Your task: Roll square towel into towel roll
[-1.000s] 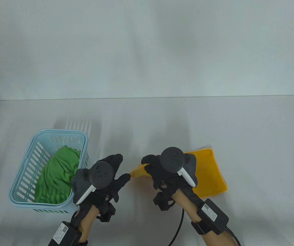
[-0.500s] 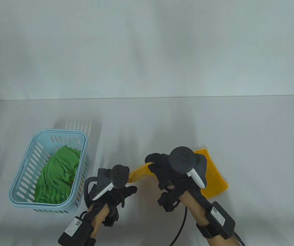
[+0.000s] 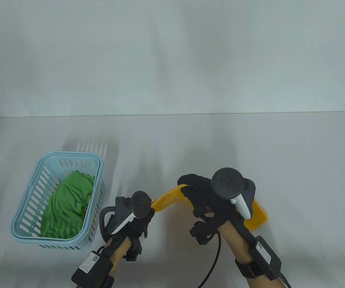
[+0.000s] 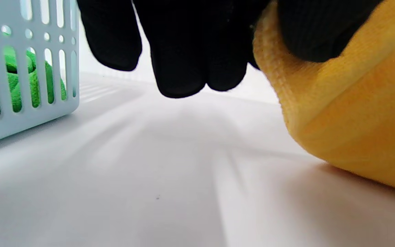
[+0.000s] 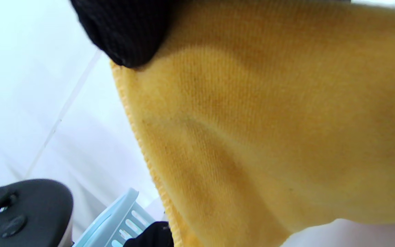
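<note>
- A yellow towel (image 3: pixel 167 200) sits near the front middle of the white desk (image 3: pixel 280 168), partly lifted off it and stretched between two gloved hands.
- Part of the towel's right end shows past the right wrist, low on the desk; the rest is hidden under the right hand.
- The left hand (image 3: pixel 136 214) pinches the towel's left corner. In the left wrist view a fingertip presses down on the yellow cloth (image 4: pixel 351 113) while the other fingers (image 4: pixel 180 51) hang curled just above the desk.
- The right hand (image 3: pixel 208 198) grips the towel's upper edge, fingers curled over it. In the right wrist view one black fingertip (image 5: pixel 125 31) lies on the stitched edge of the cloth (image 5: pixel 269 130), which fills most of that picture.
- Each hand wears a black glove with a round dark tracker strapped to its back, and a black box is strapped to each forearm.
- A light blue slotted basket (image 3: pixel 31 204) stands to the left of the hands, just beside the left hand but not touching it.
- A crumpled green cloth (image 3: pixel 67 207) lies inside the basket.
- A plain white wall rises behind the desk.
</note>
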The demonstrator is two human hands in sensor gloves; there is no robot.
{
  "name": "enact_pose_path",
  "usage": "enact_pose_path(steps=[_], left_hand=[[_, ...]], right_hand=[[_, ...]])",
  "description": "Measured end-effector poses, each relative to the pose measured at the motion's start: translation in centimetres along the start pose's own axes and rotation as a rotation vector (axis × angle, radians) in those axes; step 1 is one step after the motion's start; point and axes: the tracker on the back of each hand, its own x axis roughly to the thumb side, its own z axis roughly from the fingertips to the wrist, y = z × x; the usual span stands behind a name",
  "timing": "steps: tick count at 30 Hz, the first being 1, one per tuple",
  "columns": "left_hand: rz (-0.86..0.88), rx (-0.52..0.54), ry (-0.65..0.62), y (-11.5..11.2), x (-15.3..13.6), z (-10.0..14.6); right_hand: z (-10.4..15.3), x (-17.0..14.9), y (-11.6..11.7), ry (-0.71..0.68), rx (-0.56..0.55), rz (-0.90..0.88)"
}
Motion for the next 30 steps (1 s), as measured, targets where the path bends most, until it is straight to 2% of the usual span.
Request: enact_pose_path(steps=[8,18,21,23,30], left_hand=[[0.225,0.094,0.014,2.6,-1.5,1.1],[0.645,0.155,-0.024,6.2,-3.2,2.4],[0.766,0.153,-0.069,8.2,-3.3,2.4],[0.808,0.165,-0.100,10.4,-3.1,2.4],[0.811,0.213,-0.163,17.0,-1.6,2.9]], right_hand=[[-0.3,-1.3,-1.8,0.046,-0.053,-0.084],[-0.5,-1.6,-4.9,0.073,-0.094,-0.231],[-1.0,-0.3,-6.5,0.080,-0.084,-0.239],[-1.2,1.1,-8.2,0.067,-0.088,-0.222],[-0.6,4.6,-12.0,0.040,-0.109,-0.232]])
